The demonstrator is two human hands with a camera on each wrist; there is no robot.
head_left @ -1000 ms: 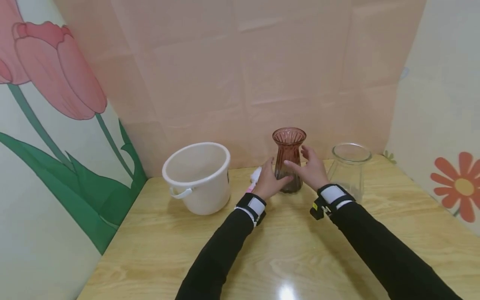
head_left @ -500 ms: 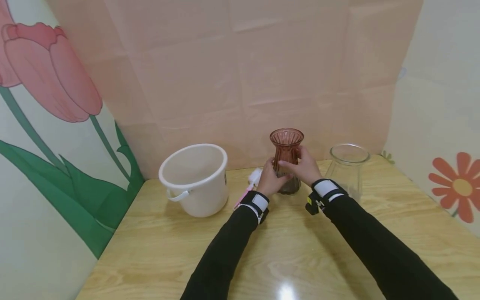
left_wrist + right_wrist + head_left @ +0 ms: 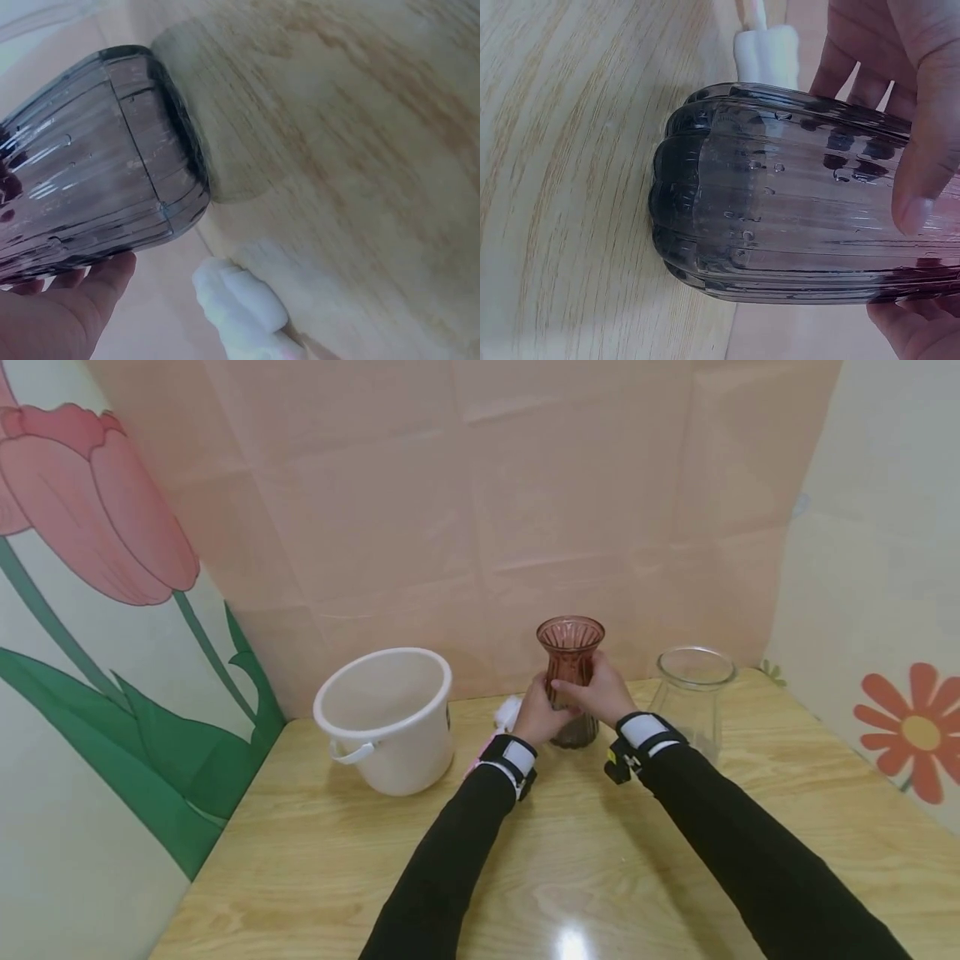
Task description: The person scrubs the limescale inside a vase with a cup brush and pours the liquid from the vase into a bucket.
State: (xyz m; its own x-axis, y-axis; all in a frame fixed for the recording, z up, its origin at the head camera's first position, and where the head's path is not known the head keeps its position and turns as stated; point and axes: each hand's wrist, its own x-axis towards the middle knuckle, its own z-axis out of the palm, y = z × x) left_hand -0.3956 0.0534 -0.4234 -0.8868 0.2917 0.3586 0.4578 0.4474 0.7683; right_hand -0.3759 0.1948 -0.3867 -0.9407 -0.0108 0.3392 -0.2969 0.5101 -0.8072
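Both hands (image 3: 573,703) gripping ribbed brown vase (image 3: 571,652), white bucket (image 3: 386,718) beside

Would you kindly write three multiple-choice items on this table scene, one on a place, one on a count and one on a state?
1. Where does the white bucket stand relative to the brown ribbed vase?
A. to its left
B. to its right
C. in front of it, nearer the camera

2. How many glass vases stand on the table?
A. one
B. two
C. three

3. How is the brown ribbed vase being handled?
A. it lies on its side, untouched
B. one hand pinches its rim
C. both hands grip its body

Answers: 1 A, the head view shows the bucket left of the vase. 2 B, the brown one and the clear vase. 3 C, the left hand and the right hand wrap it from either side.
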